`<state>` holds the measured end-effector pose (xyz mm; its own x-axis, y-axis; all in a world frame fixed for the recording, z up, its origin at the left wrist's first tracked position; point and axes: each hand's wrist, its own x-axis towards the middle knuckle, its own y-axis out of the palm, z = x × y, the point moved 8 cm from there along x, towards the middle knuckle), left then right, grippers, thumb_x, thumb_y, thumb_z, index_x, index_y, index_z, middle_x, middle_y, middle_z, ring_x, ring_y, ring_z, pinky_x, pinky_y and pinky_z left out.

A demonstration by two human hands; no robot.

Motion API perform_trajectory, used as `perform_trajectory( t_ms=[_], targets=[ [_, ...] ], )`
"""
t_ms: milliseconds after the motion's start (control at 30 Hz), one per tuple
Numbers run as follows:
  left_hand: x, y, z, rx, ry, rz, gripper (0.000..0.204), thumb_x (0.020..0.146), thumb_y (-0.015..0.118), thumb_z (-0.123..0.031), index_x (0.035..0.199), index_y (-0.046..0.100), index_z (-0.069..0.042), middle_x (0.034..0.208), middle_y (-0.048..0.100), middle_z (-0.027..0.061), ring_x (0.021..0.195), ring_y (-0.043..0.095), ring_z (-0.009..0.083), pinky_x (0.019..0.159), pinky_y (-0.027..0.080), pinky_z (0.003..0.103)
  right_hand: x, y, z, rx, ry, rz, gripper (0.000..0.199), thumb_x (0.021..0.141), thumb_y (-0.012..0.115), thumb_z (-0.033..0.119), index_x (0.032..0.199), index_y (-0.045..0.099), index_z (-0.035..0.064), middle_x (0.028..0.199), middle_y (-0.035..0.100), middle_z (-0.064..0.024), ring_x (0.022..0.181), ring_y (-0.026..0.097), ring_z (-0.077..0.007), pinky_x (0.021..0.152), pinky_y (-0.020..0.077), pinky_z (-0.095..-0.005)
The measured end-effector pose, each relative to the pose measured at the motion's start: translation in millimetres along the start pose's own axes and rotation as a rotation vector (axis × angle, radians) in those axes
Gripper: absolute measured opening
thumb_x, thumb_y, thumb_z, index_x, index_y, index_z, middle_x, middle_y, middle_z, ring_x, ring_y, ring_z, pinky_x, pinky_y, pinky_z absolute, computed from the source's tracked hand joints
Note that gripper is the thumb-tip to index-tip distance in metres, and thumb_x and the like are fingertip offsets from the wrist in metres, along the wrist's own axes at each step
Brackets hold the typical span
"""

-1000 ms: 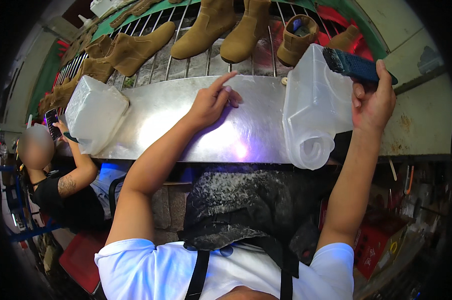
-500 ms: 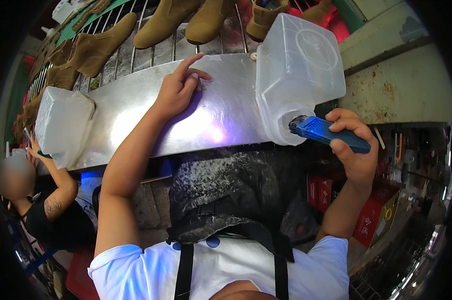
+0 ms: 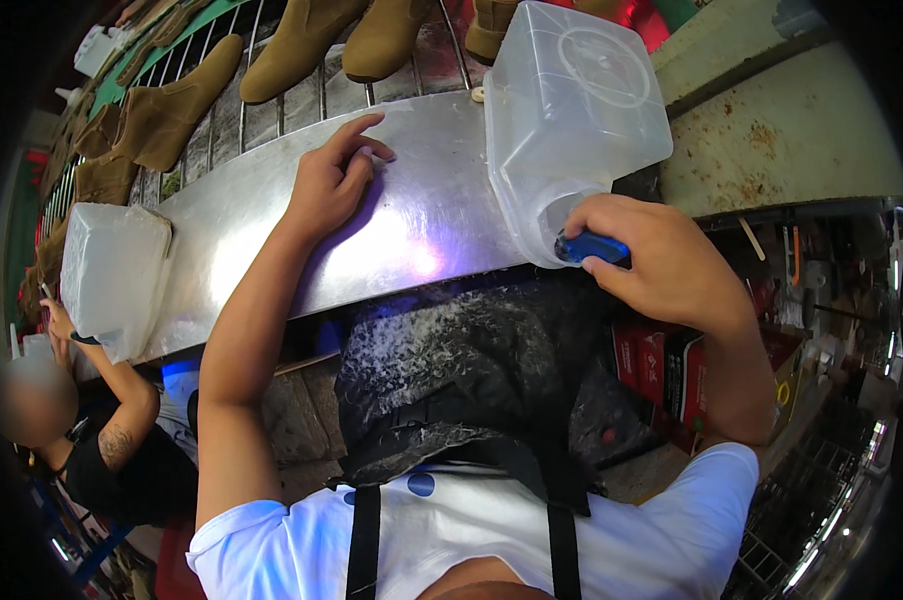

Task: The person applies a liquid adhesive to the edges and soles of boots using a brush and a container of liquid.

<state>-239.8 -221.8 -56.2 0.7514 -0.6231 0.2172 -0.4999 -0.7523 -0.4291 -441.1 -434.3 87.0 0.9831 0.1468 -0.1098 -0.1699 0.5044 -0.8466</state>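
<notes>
My left hand (image 3: 334, 178) rests over the metal worktop (image 3: 417, 190), index finger stretched out and the others loosely bent, holding nothing. My right hand (image 3: 662, 258) grips a blue-handled brush (image 3: 602, 248). Its dark tip is at the round mouth of a small translucent cup (image 3: 554, 215) at the worktop's right edge. My fingers partly cover the cup and the brush tip. Directly behind the cup stands a large translucent plastic box (image 3: 582, 110).
Tan boots (image 3: 297, 50) stand on a wire rack (image 3: 322, 95) beyond the worktop. A second translucent box (image 3: 117, 270) sits at the left end, near a co-worker (image 3: 122, 440) with raised hands. Red cartons (image 3: 662, 370) lie below on the right.
My right hand has moved left and turned over, bringing the brush tip in at the cup's mouth. The view has shifted slightly; my left hand keeps its pose.
</notes>
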Motion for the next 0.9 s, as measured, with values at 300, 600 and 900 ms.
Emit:
perform_trajectory(
  t_ms=[300,600,900],
  targets=[
    [0,0,-7,0.029,0.007,0.010,0.045,0.094,0.050,-0.002,0.138,0.057,-0.006,0.097,0.076,0.0089,0.073,0.066,0.0132,0.076,0.054,0.028,0,22,13,-0.597,-0.294,0.132,0.016,0.081,0.061,0.001,0.095,0.066,0.0067,0.108,0.071,-0.0071,0.102,0.066,-0.0337,0.078,0.0550,-0.0452],
    [0,-3,-13,0.089,0.041,-0.001,0.043,0.094,0.049,-0.003,0.136,0.058,-0.005,0.096,0.076,0.0090,0.075,0.068,0.0156,0.077,0.055,0.029,-24,-3,-37,0.516,0.295,-0.251,0.024,0.085,0.080,0.009,0.103,0.067,-0.0012,0.087,0.073,-0.0110,0.075,0.070,-0.0097,0.068,0.0558,-0.0272],
    [1,-1,-9,0.058,0.015,-0.011,0.042,0.094,0.050,-0.002,0.134,0.060,-0.005,0.095,0.076,0.0080,0.069,0.064,0.0130,0.073,0.054,0.028,-21,9,-17,0.237,0.015,-0.390,0.020,0.087,0.081,0.013,0.095,0.071,-0.0017,0.073,0.069,-0.0096,0.060,0.066,-0.0112,0.055,0.0509,-0.0261]
  ],
)
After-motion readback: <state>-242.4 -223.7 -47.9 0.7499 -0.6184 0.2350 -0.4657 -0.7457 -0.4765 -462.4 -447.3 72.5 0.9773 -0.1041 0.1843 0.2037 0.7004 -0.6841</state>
